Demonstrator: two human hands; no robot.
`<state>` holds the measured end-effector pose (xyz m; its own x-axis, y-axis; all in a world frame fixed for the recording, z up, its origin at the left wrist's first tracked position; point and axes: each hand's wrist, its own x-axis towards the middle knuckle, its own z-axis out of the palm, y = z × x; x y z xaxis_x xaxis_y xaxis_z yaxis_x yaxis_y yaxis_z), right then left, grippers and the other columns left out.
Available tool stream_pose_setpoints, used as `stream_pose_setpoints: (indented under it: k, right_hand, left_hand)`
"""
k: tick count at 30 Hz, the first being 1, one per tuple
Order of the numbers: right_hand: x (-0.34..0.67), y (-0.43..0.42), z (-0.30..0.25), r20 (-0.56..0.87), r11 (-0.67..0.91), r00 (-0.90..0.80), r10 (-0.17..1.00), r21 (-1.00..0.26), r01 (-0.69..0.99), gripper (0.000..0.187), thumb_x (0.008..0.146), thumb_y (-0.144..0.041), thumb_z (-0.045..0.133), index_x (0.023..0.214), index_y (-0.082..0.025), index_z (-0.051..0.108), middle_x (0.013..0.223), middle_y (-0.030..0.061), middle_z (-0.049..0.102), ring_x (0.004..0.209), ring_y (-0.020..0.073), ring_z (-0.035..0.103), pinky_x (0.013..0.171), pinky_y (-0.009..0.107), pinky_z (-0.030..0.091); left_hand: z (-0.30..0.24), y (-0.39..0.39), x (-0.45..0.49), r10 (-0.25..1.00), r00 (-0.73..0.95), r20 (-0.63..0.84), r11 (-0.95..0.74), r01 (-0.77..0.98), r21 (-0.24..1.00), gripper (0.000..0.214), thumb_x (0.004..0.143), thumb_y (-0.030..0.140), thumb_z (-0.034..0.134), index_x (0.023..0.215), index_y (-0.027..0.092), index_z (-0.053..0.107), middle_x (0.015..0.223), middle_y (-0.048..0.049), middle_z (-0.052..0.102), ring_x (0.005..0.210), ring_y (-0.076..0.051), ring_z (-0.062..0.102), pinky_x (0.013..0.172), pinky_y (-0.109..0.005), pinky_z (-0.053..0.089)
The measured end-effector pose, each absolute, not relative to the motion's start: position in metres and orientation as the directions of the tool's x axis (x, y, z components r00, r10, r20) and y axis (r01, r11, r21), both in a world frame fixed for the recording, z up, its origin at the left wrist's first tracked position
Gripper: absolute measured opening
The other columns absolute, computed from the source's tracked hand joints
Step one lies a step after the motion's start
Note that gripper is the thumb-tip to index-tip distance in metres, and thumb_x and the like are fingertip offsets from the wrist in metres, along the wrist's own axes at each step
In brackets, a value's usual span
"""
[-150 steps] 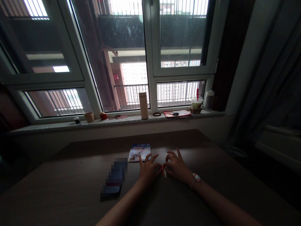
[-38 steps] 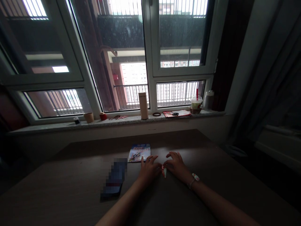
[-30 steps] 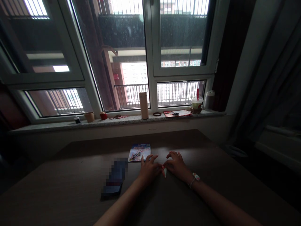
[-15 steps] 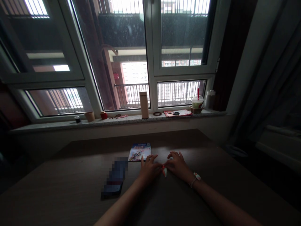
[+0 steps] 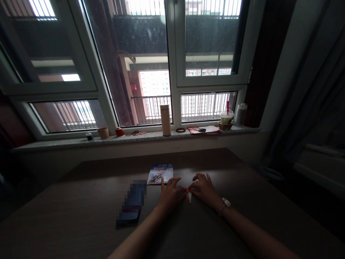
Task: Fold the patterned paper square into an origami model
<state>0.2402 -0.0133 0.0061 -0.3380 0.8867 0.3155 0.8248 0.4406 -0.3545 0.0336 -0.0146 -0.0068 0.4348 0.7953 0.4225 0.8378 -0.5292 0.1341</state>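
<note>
My left hand [image 5: 171, 192] and my right hand [image 5: 204, 189] meet above the dark tabletop. Between their fingertips is a small orange-red and white piece, seemingly folded paper [image 5: 189, 197], with its pointed end toward me. Thumb and index finger of each hand close on its upper part, which they hide. The other fingers are lifted and slightly spread. A bracelet [image 5: 225, 202] circles my right wrist. Just beyond my left hand lies a booklet with a blue and white cover [image 5: 160, 173].
A blurred-out dark flat object [image 5: 132, 203] lies left of my left forearm on the table [image 5: 81, 201]. Along the windowsill stand a paper cup [image 5: 102, 133], a beige flask [image 5: 165, 120], scissors [image 5: 201, 130] on red-and-white papers, a drink cup with straw [image 5: 226, 117] and a bottle [image 5: 240, 114].
Both hands stay in nearly the same place, still pinching the small piece. Its lower tip has shifted very slightly, showing more white.
</note>
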Motion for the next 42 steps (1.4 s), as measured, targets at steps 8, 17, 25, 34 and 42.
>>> stream_pose_setpoints:
  k: [8, 17, 25, 34, 42]
  right_hand:
    - [0.2402, -0.0136, 0.0019, 0.332, 0.454, -0.343, 0.879, -0.36, 0.815, 0.018, 0.089, -0.04, 0.057, 0.098, -0.036, 0.073, 0.117, 0.0042, 0.057, 0.125, 0.0238, 0.044, 0.114, 0.057, 0.01]
    - [0.2384, -0.0148, 0.0015, 0.321, 0.477, -0.374, 0.87, -0.353, 0.805, 0.02, 0.091, -0.036, 0.055, 0.102, -0.037, 0.072, 0.121, 0.0043, 0.056, 0.127, 0.0245, 0.041, 0.114, 0.057, 0.012]
    - [0.2373, -0.0129, 0.004, 0.275, 0.438, -0.354, 0.894, -0.366, 0.821, 0.022, 0.09, -0.036, 0.056, 0.106, -0.04, 0.071, 0.119, 0.0047, 0.055, 0.129, 0.0259, 0.039, 0.114, 0.057, 0.012]
    - [0.2375, -0.0143, 0.0021, 0.287, 0.422, -0.325, 0.901, -0.415, 0.806, 0.02, 0.09, -0.038, 0.056, 0.102, -0.038, 0.072, 0.115, 0.0036, 0.056, 0.121, 0.0232, 0.046, 0.113, 0.056, 0.014]
    - [0.2376, -0.0158, 0.0025, 0.291, 0.395, -0.292, 0.911, -0.412, 0.821, 0.019, 0.089, -0.041, 0.056, 0.1, -0.038, 0.072, 0.116, 0.0033, 0.056, 0.121, 0.0237, 0.046, 0.114, 0.057, 0.01]
  left_hand:
    - [-0.0037, -0.0135, 0.0319, 0.802, 0.405, 0.44, -0.518, 0.838, 0.173, 0.012, 0.083, 0.039, 0.069, 0.094, 0.038, 0.075, 0.137, -0.0005, 0.055, 0.128, -0.03, 0.044, 0.11, -0.072, 0.002]
    - [-0.0025, -0.013, 0.0336, 0.805, 0.407, 0.432, -0.504, 0.852, 0.137, 0.011, 0.085, 0.041, 0.067, 0.093, 0.039, 0.075, 0.138, -0.0009, 0.055, 0.128, -0.032, 0.045, 0.108, -0.075, 0.003]
    - [-0.0051, -0.0161, 0.0351, 0.778, 0.409, 0.476, -0.523, 0.842, 0.131, 0.01, 0.085, 0.038, 0.068, 0.092, 0.036, 0.075, 0.133, -0.0012, 0.059, 0.129, -0.032, 0.045, 0.109, -0.073, -0.002]
    - [-0.0028, -0.0165, 0.0346, 0.779, 0.424, 0.461, -0.533, 0.836, 0.132, 0.009, 0.084, 0.038, 0.069, 0.09, 0.038, 0.075, 0.132, 0.0012, 0.06, 0.13, -0.033, 0.043, 0.108, -0.075, 0.003]
    - [0.0026, -0.0155, 0.0347, 0.84, 0.363, 0.404, -0.455, 0.876, 0.159, 0.01, 0.084, 0.041, 0.069, 0.091, 0.041, 0.076, 0.134, 0.0011, 0.059, 0.132, -0.034, 0.04, 0.109, -0.073, 0.002]
